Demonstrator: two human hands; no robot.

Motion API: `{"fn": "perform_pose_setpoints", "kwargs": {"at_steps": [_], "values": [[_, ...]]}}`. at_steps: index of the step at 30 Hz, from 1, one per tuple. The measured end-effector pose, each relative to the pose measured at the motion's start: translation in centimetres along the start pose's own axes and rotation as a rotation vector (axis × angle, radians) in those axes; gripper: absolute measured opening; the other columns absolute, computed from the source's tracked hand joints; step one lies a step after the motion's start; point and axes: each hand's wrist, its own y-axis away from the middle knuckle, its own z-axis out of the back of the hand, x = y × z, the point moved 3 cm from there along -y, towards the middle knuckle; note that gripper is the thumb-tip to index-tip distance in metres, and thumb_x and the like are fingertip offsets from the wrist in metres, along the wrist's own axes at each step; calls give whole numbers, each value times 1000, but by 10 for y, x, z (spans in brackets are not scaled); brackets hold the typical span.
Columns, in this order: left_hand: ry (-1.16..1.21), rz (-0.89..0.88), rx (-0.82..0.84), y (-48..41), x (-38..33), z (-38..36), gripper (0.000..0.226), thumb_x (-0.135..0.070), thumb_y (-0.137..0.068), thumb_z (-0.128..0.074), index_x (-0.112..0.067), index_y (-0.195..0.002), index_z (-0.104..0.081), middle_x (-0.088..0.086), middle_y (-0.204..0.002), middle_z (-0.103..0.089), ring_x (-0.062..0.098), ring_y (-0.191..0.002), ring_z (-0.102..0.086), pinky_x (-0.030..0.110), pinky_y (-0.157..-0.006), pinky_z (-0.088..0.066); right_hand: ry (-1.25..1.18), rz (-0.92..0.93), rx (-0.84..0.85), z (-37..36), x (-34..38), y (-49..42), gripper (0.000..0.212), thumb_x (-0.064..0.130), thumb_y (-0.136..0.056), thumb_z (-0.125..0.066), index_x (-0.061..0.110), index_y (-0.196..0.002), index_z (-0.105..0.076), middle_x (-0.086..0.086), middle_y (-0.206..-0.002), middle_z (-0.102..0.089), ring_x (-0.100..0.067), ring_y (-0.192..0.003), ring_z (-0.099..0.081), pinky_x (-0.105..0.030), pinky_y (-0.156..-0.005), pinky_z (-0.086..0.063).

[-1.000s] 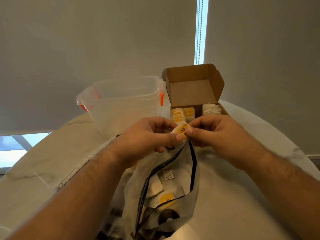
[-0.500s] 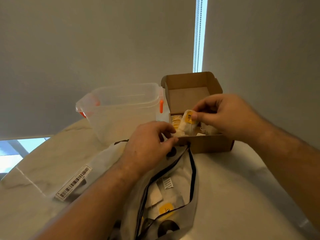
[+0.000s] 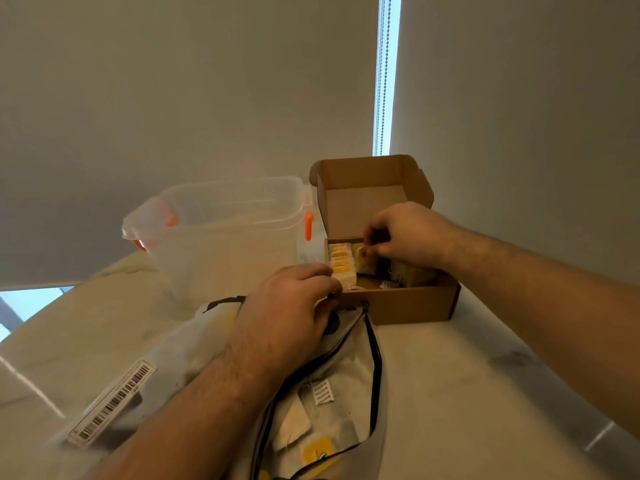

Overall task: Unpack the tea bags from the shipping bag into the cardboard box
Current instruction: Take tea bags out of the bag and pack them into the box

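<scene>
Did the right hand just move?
Yes. The right hand went from over the shipping bag forward into the cardboard box, pinching a tea bag.

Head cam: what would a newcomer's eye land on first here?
The right hand reaches into the open cardboard box at centre, pinching a yellow-tagged tea bag beside a row of tea bags packed along the box's left side. In front, the left hand sits at the mouth of the shipping bag, where more tea bags show. A clear plastic container with orange clips stands left of the box.
</scene>
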Motion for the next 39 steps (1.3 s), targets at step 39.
{"fn": "perform_pose_setpoints", "kwargs": {"at_steps": [39], "values": [[80, 13, -25, 1, 4, -5, 28, -29, -97, -66, -33, -125, -71, -14, -135, -66, 7, -126, -58, 38, -107, -51, 543, 175, 25, -16, 22, 6, 28, 56, -93, -65, 38, -114, -69, 14, -97, -71, -11, -93, -64, -41, -99, -45]]}}
